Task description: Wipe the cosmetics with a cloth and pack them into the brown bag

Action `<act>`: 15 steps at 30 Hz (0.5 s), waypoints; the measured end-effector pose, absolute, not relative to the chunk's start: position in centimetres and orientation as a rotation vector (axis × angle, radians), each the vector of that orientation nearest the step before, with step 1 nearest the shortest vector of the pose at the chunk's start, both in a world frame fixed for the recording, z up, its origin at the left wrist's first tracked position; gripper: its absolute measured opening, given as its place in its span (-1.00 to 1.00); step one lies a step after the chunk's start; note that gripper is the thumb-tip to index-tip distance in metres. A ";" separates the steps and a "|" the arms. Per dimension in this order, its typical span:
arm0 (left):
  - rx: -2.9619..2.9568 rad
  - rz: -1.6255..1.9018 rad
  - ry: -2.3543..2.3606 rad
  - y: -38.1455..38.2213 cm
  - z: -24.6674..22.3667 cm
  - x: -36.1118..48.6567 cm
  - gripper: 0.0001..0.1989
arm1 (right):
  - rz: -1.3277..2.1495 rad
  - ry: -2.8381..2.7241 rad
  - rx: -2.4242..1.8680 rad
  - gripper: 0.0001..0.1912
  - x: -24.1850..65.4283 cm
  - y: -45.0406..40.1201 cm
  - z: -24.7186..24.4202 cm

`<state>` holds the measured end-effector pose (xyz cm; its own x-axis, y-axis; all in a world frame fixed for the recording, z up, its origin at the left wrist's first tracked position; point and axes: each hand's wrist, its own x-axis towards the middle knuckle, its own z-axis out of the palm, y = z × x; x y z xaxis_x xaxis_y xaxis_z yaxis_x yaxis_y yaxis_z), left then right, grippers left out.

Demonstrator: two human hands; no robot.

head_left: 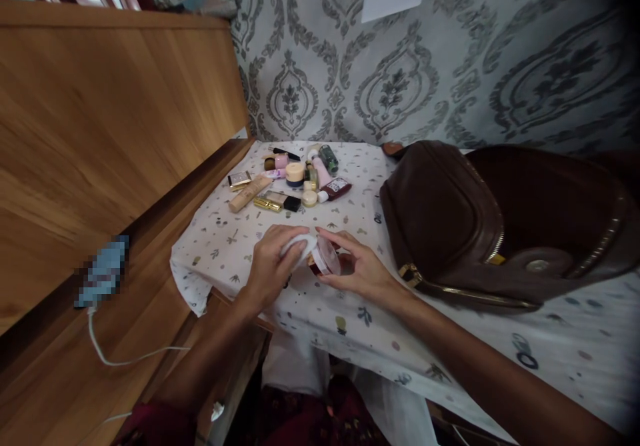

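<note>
My right hand is wrapped round a small round cosmetic jar with a clear, pinkish end and a dark red and gold band, tilted on its side. In my left hand is a folded white wipe, pinched by thumb and fingers and pressed against the jar's left side. Both hands are above the front part of the patterned tablecloth. Just beyond them lie a cream jar, a gold tube and a dark red bottle.
A large brown leather bag stands open at the right. More cosmetics, including a beige tube and a green bottle, lie at the back. A wooden cabinet borders the left, with a white cable below it.
</note>
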<state>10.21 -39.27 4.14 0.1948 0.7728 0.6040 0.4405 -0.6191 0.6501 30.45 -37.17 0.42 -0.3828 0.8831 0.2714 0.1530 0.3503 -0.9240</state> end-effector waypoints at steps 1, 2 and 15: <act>2.235 1.400 1.087 -39.6 4.3 10.3 -0.80 | 1.087 -1.782 -0.924 -0.21 30.5 -37.1 0.3; 2.318 1.401 1.029 -39.9 4.4 10.5 -0.80 | 1.079 -1.792 -0.927 -0.21 30.5 -37.0 0.1; 1.605 1.253 1.162 -36.8 2.0 10.5 -0.79 | 1.443 -1.591 -0.966 -0.14 30.2 -36.1 -2.7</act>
